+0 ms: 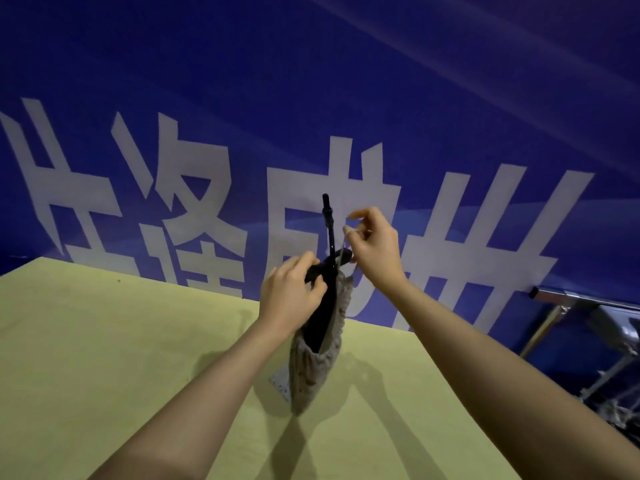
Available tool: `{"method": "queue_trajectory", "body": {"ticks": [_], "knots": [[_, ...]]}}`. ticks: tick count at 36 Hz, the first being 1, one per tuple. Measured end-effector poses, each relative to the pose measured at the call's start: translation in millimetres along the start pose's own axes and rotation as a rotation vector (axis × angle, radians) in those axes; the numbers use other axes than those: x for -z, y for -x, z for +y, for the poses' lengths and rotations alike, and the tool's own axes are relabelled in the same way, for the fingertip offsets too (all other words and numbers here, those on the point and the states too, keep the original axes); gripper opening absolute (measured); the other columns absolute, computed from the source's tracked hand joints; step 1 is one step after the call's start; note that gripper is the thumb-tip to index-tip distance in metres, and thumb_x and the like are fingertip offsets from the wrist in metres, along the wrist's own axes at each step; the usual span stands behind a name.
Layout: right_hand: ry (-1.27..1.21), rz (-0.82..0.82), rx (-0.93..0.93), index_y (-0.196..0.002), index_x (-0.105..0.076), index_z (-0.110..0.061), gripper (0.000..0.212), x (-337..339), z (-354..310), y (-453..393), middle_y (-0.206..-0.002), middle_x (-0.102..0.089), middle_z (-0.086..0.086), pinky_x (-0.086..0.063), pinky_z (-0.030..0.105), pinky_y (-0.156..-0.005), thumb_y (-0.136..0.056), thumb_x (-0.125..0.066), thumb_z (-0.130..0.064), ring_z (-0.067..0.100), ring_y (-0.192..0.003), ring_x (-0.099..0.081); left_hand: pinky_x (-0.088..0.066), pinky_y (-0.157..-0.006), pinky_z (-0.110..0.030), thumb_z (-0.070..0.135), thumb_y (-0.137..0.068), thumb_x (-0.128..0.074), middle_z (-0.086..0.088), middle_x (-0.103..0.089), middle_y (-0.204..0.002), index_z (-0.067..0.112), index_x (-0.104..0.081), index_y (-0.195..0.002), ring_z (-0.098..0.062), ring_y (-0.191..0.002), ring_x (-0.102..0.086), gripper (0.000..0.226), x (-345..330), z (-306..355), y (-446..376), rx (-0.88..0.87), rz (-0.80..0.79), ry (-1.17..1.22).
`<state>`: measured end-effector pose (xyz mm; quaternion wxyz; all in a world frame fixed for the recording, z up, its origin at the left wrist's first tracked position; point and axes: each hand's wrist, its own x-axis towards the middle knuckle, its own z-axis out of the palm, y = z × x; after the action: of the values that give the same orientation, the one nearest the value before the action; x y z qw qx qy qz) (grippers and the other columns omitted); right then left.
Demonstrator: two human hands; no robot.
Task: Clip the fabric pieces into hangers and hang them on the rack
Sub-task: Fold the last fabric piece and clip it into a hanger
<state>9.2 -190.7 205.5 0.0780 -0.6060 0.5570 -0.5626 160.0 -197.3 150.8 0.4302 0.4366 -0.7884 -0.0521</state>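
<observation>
Grey gathered fabric piece (317, 362) hangs from the black plastic clip hanger (329, 244), gripped by the left hand (291, 299); the right hand (374, 247), pinching its edge, should seat it fully inside 1 clip.

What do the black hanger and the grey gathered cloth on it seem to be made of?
The black hanger looks like smooth moulded plastic, with a slight sheen, though I cannot be sure. The grey gathered cloth looks like soft knit or woven fabric: it bunches at a ruffled band and hangs limp.

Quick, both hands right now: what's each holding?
Left hand: gripping the black hanger.
Right hand: pinching the top edge of the fabric.
</observation>
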Motion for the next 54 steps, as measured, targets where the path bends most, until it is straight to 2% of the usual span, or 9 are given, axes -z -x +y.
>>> {"method": "queue_trajectory", "body": {"ticks": [5, 9, 18, 25, 31, 37, 43, 49, 54], "knots": [[-0.182, 0.099, -0.145, -0.080, -0.056, 0.001, 0.031, -6.1, -9.0, -14.7, -0.059, -0.046, 0.010, -0.051, 0.027, -0.043, -0.094, -0.057, -0.026, 0.019, -0.050, -0.048, -0.036, -0.064, -0.029, 0.024, -0.081, -0.057, -0.002, -0.059, -0.077, 0.014, -0.054, -0.092, -0.025, -0.076, -0.056, 0.015, -6.5, -6.9, -1.2, -0.090, -0.008, -0.161], [-0.071, 0.081, -0.109, -0.052, -0.039, -0.012, 0.051, -5.0, -16.2, -24.6, -0.045, -0.035, -0.002, -0.038, 0.032, -0.050, -0.092, -0.058, -0.036, 0.014, -0.045, -0.036, -0.038, -0.063, -0.032, 0.022, -0.080, -0.058, -0.003, -0.056, -0.077, 0.014, -0.049, -0.089, -0.027, -0.077, -0.053, 0.015, -6.0, -5.7, -10.3, -0.098, -0.017, -0.164], [-0.096, 0.176, 0.020, -0.058, -0.044, -0.009, 0.039, 1.0, -35.4, -46.4, -0.051, -0.040, -0.002, -0.044, 0.036, -0.056, -0.090, -0.062, -0.023, 0.014, -0.052, -0.038, -0.034, -0.084, -0.033, 0.033, -0.088, -0.049, -0.002, -0.059, -0.108, 0.020, -0.045, -0.119, -0.025, -0.106, -0.050, 0.034, 0.4, 1.0, -34.2, -0.059, -0.178, -0.304], [-0.145, 0.018, -0.142, -0.051, -0.035, -0.012, 0.051, -6.0, -23.1, -41.8, -0.051, -0.032, 0.009, -0.054, 0.028, -0.045, -0.097, -0.049, -0.030, 0.026, -0.050, -0.040, -0.036, -0.070, -0.034, 0.034, -0.085, -0.049, -0.009, -0.063, -0.107, 0.017, -0.042, -0.121, -0.033, -0.103, -0.055, 0.040, -3.3, 10.5, -35.1, -0.029, -0.413, -0.387], [-0.048, 0.000, -0.009, -0.049, -0.032, -0.016, 0.053, 0.2, -21.4, -40.3, -0.044, -0.028, -0.001, -0.038, 0.032, -0.046, -0.092, -0.059, -0.033, 0.011, -0.041, -0.029, -0.032, -0.099, -0.040, 0.045, -0.088, -0.042, -0.011, -0.045, -0.129, 0.011, -0.043, -0.124, -0.029, -0.119, -0.038, 0.049, -12.2, 18.8, -41.0, -0.033, -0.452, -0.413], [0.020, -0.034, 0.149, -0.049, -0.033, -0.017, 0.052, 7.0, -26.2, -37.6, -0.044, -0.031, -0.004, -0.031, 0.027, -0.049, -0.090, -0.063, -0.025, 0.008, -0.043, -0.029, -0.036, -0.092, -0.040, 0.074, -0.085, -0.021, -0.007, -0.062, -0.093, 0.013, -0.061, -0.079, -0.026, -0.091, -0.056, 0.073, -16.9, 34.7, -58.8, 0.048, -0.464, -0.424], [0.046, -0.052, 0.180, -0.052, -0.038, -0.012, 0.047, 15.2, -20.7, -35.4, -0.045, -0.033, -0.004, -0.031, 0.022, -0.048, -0.089, -0.064, -0.024, 0.009, -0.043, -0.031, -0.031, -0.097, -0.034, 0.043, -0.090, -0.046, -0.005, -0.042, -0.122, 0.014, -0.043, -0.121, -0.024, -0.114, -0.041, 0.043, -35.8, 35.1, -59.7, 0.043, -0.340, -0.257], [0.134, 0.066, 0.286, -0.055, -0.038, -0.018, 0.043, 21.5, -14.6, -36.2, -0.047, -0.034, -0.010, -0.033, 0.024, -0.047, -0.087, -0.067, -0.019, 0.010, -0.044, -0.032, -0.024, -0.103, -0.037, 0.028, -0.096, -0.031, -0.003, -0.059, -0.107, 0.018, -0.059, -0.092, -0.023, -0.103, -0.053, 0.030, -35.6, 38.7, -67.2, 0.125, -0.627, -0.248], [0.161, 0.155, 0.260, -0.058, -0.049, -0.005, 0.036, 30.9, -10.6, -34.9, -0.049, -0.037, -0.010, -0.034, 0.021, -0.047, -0.086, -0.068, -0.018, 0.006, -0.045, -0.032, -0.023, -0.102, -0.038, 0.038, -0.096, -0.030, -0.003, -0.058, -0.092, 0.021, -0.052, -0.075, -0.022, -0.095, -0.052, 0.035, -31.1, 33.6, -65.8, 0.097, -0.620, -0.376]]}}
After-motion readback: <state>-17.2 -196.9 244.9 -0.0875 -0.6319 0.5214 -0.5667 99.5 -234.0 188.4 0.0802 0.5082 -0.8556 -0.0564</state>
